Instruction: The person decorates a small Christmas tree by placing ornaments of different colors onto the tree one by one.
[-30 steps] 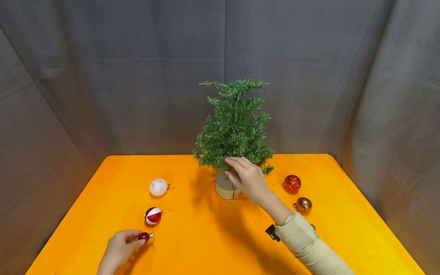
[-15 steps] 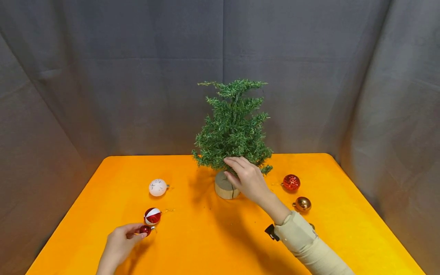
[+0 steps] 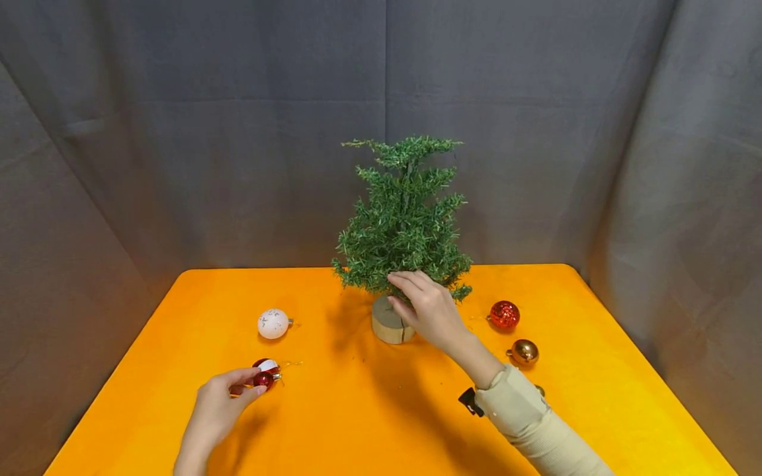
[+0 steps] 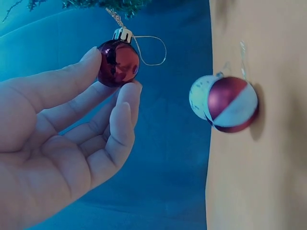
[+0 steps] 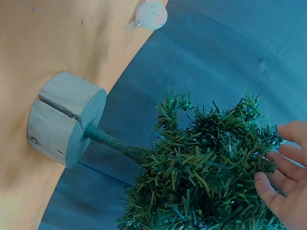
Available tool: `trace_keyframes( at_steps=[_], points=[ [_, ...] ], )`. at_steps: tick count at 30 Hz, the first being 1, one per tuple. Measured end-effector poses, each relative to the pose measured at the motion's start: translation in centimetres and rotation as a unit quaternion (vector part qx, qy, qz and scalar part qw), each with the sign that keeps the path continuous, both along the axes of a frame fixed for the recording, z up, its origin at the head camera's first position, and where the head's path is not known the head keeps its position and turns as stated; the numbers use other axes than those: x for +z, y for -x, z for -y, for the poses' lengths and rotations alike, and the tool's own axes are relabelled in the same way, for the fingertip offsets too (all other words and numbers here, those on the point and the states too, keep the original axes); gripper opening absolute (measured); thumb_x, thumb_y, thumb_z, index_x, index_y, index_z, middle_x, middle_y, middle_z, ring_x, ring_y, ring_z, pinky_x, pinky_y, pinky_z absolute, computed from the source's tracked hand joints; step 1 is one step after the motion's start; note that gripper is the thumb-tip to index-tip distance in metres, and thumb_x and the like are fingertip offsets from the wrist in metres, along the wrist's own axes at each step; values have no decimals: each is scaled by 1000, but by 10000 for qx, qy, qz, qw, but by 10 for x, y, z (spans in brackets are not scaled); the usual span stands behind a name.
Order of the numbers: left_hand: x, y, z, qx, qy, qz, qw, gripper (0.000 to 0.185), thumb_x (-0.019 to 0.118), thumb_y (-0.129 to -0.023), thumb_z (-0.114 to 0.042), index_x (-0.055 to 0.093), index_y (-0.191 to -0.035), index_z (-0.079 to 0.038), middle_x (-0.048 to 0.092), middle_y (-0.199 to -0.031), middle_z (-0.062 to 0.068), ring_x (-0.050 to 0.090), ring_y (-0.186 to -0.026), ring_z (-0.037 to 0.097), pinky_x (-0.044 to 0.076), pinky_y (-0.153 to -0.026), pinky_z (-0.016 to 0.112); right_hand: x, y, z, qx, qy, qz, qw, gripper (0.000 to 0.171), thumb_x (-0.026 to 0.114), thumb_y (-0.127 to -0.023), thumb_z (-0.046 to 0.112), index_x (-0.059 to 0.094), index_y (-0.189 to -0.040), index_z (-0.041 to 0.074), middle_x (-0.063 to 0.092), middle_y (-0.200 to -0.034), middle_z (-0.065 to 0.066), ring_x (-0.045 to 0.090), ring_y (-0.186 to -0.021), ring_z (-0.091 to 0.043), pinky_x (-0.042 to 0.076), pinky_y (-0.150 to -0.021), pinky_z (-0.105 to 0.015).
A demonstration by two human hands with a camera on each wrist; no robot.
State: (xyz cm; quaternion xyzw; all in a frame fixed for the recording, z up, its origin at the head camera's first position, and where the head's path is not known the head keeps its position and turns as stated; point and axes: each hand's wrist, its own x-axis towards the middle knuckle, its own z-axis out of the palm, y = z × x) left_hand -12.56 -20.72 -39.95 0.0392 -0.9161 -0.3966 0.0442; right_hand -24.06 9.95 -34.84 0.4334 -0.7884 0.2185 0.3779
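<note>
My left hand pinches a small shiny red bauble between thumb and fingertips. Its silver cap and thin gold hanging loop show in the left wrist view. In the head view this bauble overlaps a red-and-white bauble, which lies on the table. A small artificial Christmas tree stands on a round wooden base. At its lower front branches is my right hand, thumb and fingers curved around a branch tip in the right wrist view.
On the orange table, a white speckled bauble lies at the left. A glittery red bauble and a gold bauble lie at the right. Another small round thing is mostly behind the right sleeve. Grey curtains surround the table.
My left hand has moved forward and slightly right with the small red bauble, from in front of the red-and-white bauble to overlapping it. The right hand stays at the tree.
</note>
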Motion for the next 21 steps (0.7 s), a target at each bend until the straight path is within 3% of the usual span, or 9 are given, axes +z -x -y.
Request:
trace_keyframes(
  at_steps=[15, 21],
  points=[
    [22, 19, -24, -29, -485, -260, 9985, 29, 64, -82, -6, 61, -109, 4, 62, -90, 10, 54, -74, 20, 47, -58, 22, -1, 1, 1, 34, 35, -66, 10000, 34, 72, -72, 2, 62, -104, -5, 61, -102, -15, 58, -87, -24, 49, -72, -30],
    [30, 23, -35, -174, -481, -529, 9973, 28, 65, -81, -6, 62, -108, 3, 62, -88, 10, 55, -73, 21, 48, -58, 24, -2, 1, 1, 17, 24, -42, 10000, 32, 71, -73, 3, 62, -103, -5, 61, -101, -15, 57, -85, -24, 49, -71, -29]
  ],
)
